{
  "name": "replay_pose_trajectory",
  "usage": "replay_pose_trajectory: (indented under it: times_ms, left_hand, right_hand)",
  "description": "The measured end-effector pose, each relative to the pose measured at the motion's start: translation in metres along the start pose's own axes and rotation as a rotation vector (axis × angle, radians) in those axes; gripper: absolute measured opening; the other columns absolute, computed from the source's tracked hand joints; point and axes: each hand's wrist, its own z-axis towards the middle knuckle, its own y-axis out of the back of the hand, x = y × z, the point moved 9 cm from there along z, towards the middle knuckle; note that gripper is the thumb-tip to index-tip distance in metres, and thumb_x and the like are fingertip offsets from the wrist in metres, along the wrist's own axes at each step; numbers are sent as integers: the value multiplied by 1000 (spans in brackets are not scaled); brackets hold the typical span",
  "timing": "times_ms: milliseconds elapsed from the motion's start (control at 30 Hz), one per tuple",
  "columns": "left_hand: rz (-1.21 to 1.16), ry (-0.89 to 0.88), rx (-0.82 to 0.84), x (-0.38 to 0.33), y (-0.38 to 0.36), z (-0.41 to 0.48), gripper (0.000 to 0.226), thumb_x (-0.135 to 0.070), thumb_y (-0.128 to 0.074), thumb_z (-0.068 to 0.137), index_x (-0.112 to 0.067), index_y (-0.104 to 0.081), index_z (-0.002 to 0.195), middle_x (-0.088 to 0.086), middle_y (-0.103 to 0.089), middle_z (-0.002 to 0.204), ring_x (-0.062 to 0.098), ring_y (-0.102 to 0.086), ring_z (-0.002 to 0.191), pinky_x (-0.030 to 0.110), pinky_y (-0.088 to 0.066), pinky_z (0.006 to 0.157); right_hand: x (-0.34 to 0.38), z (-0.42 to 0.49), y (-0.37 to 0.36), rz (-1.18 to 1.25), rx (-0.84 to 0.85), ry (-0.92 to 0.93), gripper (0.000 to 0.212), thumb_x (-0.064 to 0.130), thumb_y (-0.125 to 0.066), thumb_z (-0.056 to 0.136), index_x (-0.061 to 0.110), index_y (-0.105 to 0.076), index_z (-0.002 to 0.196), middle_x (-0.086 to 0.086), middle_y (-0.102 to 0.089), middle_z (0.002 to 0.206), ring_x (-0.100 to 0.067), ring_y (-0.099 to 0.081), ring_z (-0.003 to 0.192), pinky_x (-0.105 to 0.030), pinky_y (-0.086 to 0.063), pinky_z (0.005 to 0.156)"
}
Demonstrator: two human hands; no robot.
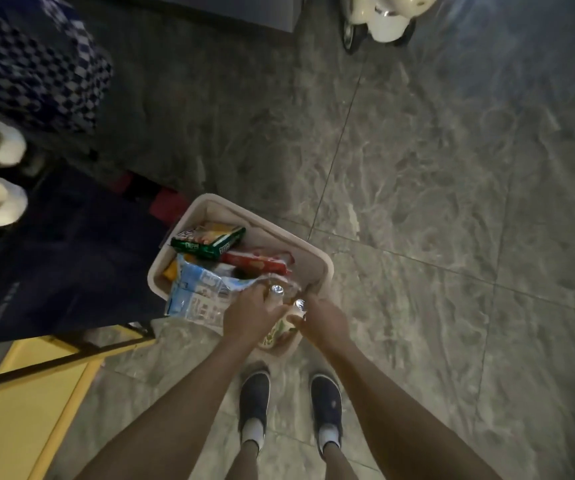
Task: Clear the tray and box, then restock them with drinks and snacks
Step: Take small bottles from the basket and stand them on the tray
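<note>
The left hand (249,315) curls round the neck of a clear plastic bottle with a silvery cap (276,290). The right hand (325,322) grips a second clear, green-labelled bottle (280,332) touching the first. Both bottles stand at the near end of a beige plastic box (327,268) on the grey marbled floor (435,202). A blue-and-white wrapped pack (197,294), a red packet (258,263) and a green snack packet (209,240) lie further in.

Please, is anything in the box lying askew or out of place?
Yes. The blue-and-white pack hangs over the left rim of the beige box, and the green snack carton sits tilted on the other packs. Nothing looks spilled.
</note>
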Motion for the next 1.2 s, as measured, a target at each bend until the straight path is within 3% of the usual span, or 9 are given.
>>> replay_pose_trajectory:
  times_ms: [100,233,400,500,700,833,1033,1100,1200]
  left_hand:
    - [-76,41,-47,8,-13,10,33,-61,-69,85,-30,-60,88,-9,-67,86,19,-65,84,37,-49,68]
    - [-102,30,-87,7,-11,15,29,-46,-70,93,-26,-57,77,-9,-62,75,15,-60,72,32,-37,59]
    - [-120,-61,-101,-6,6,-2,18,-36,-68,94,-22,-60,86,-3,-62,85,20,-60,78,34,-39,64]
    - [-112,-131,-153,-21,33,-20,18,-35,-71,93,-19,-62,93,-2,-63,88,21,-62,79,39,-49,67]
    - [-179,-289,-274,-65,112,-59,27,-33,-80,90,-18,-66,108,-1,-69,102,19,-66,89,39,-58,77]
    - [-230,-370,-362,-94,183,-95,26,-35,-81,89,-20,-68,105,-4,-70,98,16,-66,88,37,-58,77]
    - [-264,-462,-499,-129,301,-157,27,-39,-86,85,-23,-72,102,-8,-74,95,15,-72,87,35,-59,77]
    - [-290,-480,-548,-136,337,-180,29,-40,-88,83,-24,-73,101,-10,-75,93,12,-74,83,37,-61,75]
    - [-343,-461,-614,-135,384,-213,37,-53,-83,78,-26,-74,101,-14,-76,91,3,-74,81,36,-63,76]
  right_hand:
    - [-7,10,-14,42,-6,-15,44,58,-70,90,32,-66,125,2,-75,111,-24,-71,102,-41,-59,84]
    - [-11,13,-20,105,-17,-70,35,52,-67,95,24,-69,116,-2,-76,109,-26,-72,99,-40,-58,79]
    - [-1,-9,-12,154,-62,-28,30,48,-67,97,24,-60,114,0,-71,112,-27,-69,101,-43,-56,80]
    - [12,-29,13,167,-120,39,28,40,-69,98,17,-61,112,-2,-66,113,-26,-66,102,-36,-43,75]
    - [44,-71,107,168,-263,127,30,39,-72,96,15,-62,110,-5,-65,111,-31,-65,94,-41,-50,74]
    - [74,-116,192,166,-388,188,33,45,-73,96,19,-65,115,-3,-63,111,-25,-62,88,-37,-49,70]
    - [140,-193,318,241,-529,314,32,42,-71,100,16,-69,120,-7,-76,107,-22,-69,84,-32,-48,70]
    - [169,-221,352,252,-580,407,26,38,-73,100,16,-70,114,-5,-77,101,-20,-69,78,-34,-54,67]
    - [209,-252,388,253,-634,508,22,43,-71,98,23,-68,107,3,-73,87,-15,-66,69,-32,-49,61]
